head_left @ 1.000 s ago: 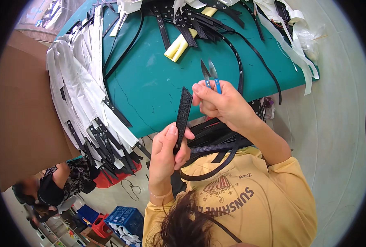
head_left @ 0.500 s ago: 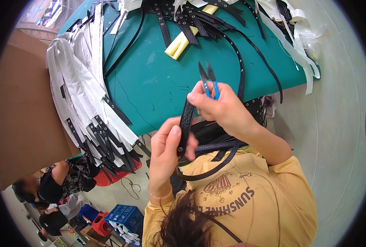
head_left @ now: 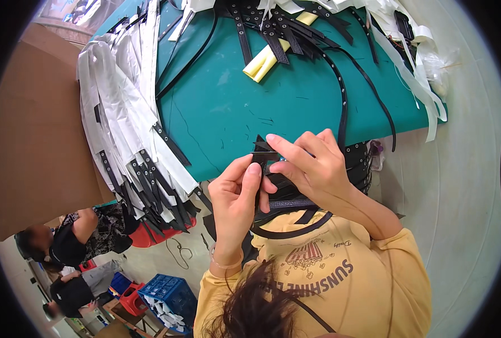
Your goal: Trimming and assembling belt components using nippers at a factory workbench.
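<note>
Just off the near edge of the table, my left hand (head_left: 235,194) pinches a black belt (head_left: 260,141) between thumb and fingers, its end pointing up past the fingertips. My right hand (head_left: 318,169) grips small thread snips (head_left: 266,156), mostly hidden by its fingers. Their dark blades lie across the belt close to my left thumb and index finger. Whether the blades cut into anything is too small to tell. Part of the belt loops down (head_left: 295,232) in front of my yellow shirt.
The green table (head_left: 216,124) carries a pile of black eyelet straps (head_left: 273,34) and a folded yellow strip (head_left: 259,65). White-wrapped belts (head_left: 121,107) hang over its left side, beside a cardboard panel (head_left: 33,129). Other people sit at lower left near a blue crate (head_left: 169,296).
My right hand has turned the snips from pointing up to lying across the belt. My left hand has shifted its hold, and the view has moved slightly.
</note>
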`<state>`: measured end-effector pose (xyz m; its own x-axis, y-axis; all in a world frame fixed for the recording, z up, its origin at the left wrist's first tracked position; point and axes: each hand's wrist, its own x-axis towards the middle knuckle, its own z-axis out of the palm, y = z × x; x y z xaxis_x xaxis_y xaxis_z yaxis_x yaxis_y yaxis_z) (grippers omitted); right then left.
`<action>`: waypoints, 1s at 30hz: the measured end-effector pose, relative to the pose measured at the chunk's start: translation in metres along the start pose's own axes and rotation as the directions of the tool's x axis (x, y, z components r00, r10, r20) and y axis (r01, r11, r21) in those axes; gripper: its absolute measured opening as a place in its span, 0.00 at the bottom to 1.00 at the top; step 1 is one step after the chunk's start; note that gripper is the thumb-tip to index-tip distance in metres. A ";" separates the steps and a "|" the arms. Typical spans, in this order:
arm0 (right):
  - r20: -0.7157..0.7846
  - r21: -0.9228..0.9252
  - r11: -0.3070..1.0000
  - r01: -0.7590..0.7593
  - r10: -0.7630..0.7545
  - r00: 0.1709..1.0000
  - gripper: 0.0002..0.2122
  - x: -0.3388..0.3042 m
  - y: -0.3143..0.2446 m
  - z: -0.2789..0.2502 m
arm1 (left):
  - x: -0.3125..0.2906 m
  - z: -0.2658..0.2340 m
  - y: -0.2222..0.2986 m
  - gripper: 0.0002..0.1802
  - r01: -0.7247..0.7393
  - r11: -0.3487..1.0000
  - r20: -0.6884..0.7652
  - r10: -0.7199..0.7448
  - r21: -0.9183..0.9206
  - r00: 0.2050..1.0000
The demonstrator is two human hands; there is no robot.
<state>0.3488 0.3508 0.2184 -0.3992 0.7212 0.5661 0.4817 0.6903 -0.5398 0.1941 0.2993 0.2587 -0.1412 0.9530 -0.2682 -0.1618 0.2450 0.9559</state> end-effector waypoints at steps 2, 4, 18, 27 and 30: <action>-0.030 0.084 0.996 -0.019 0.022 0.999 0.21 0.000 -0.001 0.001 | -0.001 -0.001 0.000 0.13 -0.007 1.000 0.000 0.007 -0.003 1.000; -0.031 0.067 0.998 -0.008 0.010 0.999 0.21 0.000 -0.002 0.001 | -0.001 -0.002 0.000 0.13 -0.016 1.000 -0.002 0.016 -0.006 1.000; -0.038 0.067 0.998 -0.010 0.012 0.999 0.18 -0.001 -0.002 0.000 | -0.004 -0.005 -0.002 0.14 -0.005 1.000 0.012 0.006 -0.015 1.000; -0.060 0.636 0.644 -0.425 0.591 0.804 0.07 0.011 0.008 0.012 | 0.001 -0.011 0.000 0.16 0.080 0.996 0.030 -0.079 -0.038 0.996; 0.152 0.878 0.262 -0.402 0.642 0.751 0.17 0.006 0.004 0.023 | 0.006 -0.011 -0.001 0.17 0.116 0.974 0.070 -0.105 -0.194 0.992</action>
<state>0.3305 0.3593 0.2051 -0.1093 0.9939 -0.0163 -0.3982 -0.0588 -0.9154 0.1823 0.3030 0.2547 -0.0546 0.9323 -0.3576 -0.3633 0.3151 0.8768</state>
